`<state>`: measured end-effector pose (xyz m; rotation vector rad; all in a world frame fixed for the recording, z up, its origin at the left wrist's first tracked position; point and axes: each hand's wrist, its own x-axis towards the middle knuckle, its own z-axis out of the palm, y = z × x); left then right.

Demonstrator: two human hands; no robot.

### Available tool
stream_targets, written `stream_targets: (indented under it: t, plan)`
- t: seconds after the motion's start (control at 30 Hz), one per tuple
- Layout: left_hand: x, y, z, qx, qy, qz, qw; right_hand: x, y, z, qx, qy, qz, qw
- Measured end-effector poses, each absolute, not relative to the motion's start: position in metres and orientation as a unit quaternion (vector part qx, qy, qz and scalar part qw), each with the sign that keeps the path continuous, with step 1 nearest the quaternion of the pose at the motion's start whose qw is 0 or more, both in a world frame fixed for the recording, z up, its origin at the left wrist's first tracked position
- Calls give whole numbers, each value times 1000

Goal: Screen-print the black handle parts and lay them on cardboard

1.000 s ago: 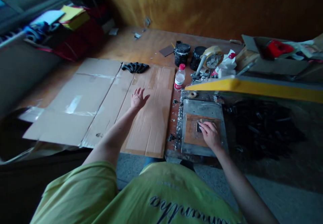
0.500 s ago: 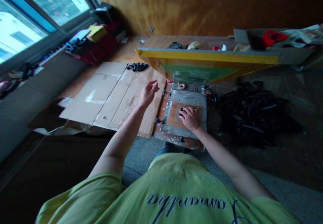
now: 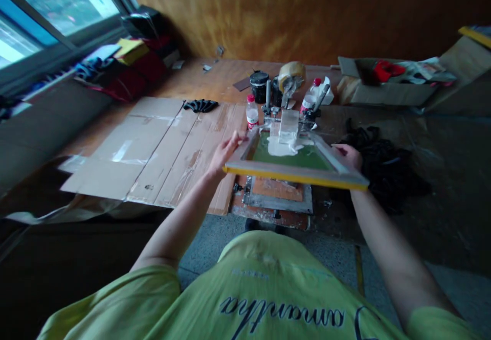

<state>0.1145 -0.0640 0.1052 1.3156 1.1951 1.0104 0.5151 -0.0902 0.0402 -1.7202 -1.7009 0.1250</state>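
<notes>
A wooden screen-printing frame [image 3: 295,174] with a yellow near edge and green mesh hangs tilted just above the print bed. White ink [image 3: 282,146] lies in a smear across the mesh. My left hand [image 3: 226,153] grips the frame's left bar, and my right hand [image 3: 348,156] holds its right bar. Under the frame sits a grey metal plate with an orange-brown pad [image 3: 278,189], partly hidden by the frame. Clamps [image 3: 274,112] hold the frame's far end.
Left of the bed lies flattened cardboard [image 3: 161,151] with black pieces [image 3: 200,106] on it. A plastic bottle [image 3: 252,112], a black ink tin [image 3: 259,85] and a tape roll [image 3: 290,75] stand beyond. A black heap [image 3: 383,168] lies right.
The frame has swung down from its raised position over the bed. My right hand has left the pad, and both hands now hold the frame's sides.
</notes>
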Motion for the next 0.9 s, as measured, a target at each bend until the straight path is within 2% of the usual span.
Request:
stream_targets:
  t: [0.13, 0.2, 0.4, 0.5, 0.63, 0.73, 0.9]
  plan:
    - [109, -97, 45, 528, 549, 320, 563, 470, -69, 60, -620, -686, 49, 379]
    - [111, -103, 16, 522, 569, 302, 559, 435, -58, 63, -574, -735, 32, 359]
    - [114, -99, -26, 550, 607, 275, 503, 379, -54, 60, -593, -792, 59, 134]
    - [113, -97, -28, 559, 620, 262, 485, 372, -74, 54, -601, -793, 65, 72]
    - [113, -100, -28, 559, 621, 266, 480, 371, -115, 43, -506, -859, 26, 68]
    - [114, -101, -28, 547, 618, 282, 490, 378, -131, 42, -413, -906, 41, 79]
    - [114, -101, -26, 538, 612, 295, 499, 379, -118, 48, -463, -878, 50, 111]
